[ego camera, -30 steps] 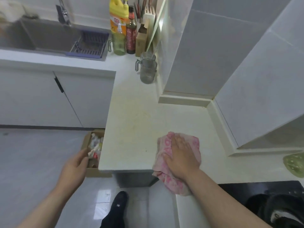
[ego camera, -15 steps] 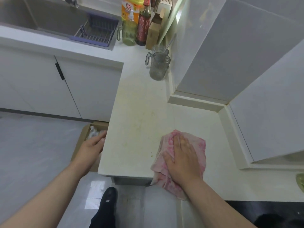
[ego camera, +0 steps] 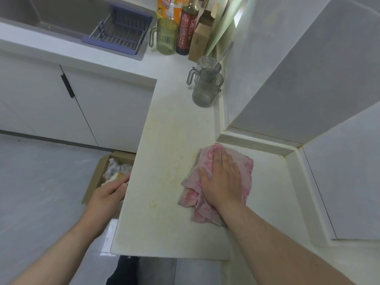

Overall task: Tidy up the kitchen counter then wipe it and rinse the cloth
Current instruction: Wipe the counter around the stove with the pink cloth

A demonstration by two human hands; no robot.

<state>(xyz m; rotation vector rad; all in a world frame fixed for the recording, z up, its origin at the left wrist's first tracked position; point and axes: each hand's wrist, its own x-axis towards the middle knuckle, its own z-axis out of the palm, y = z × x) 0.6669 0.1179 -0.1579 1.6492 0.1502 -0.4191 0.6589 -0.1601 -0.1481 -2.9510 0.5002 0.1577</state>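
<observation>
Pink cloth [ego camera: 245,168] lies crumpled on the counter [ego camera: 174,128], near its front end. Right hand [ego camera: 223,182] lies flat on it, fingers straight and close together, pressing down. Yellowish smears [ego camera: 171,174] on the counter just left of the cloth. Left hand [ego camera: 107,194] is at the counter's left edge, fingers loosely curled and touching the edge, nothing visible in them. Cardboard box [ego camera: 93,182] sits below that edge. Grey jug [ego camera: 206,89] stands at the counter's far end.

White bench [ego camera: 164,223], with yellowish smears [ego camera: 170,175] along its left edge. The pink cloth [ego camera: 245,167] lies towards the right edge, my right grip [ego camera: 223,182] pressing flat on it. A grey ribbed jug [ego camera: 205,91] stands against the wall edge, and a green jug [ego camera: 166,37] and dark bottle [ego camera: 186,27] at the far end.
</observation>
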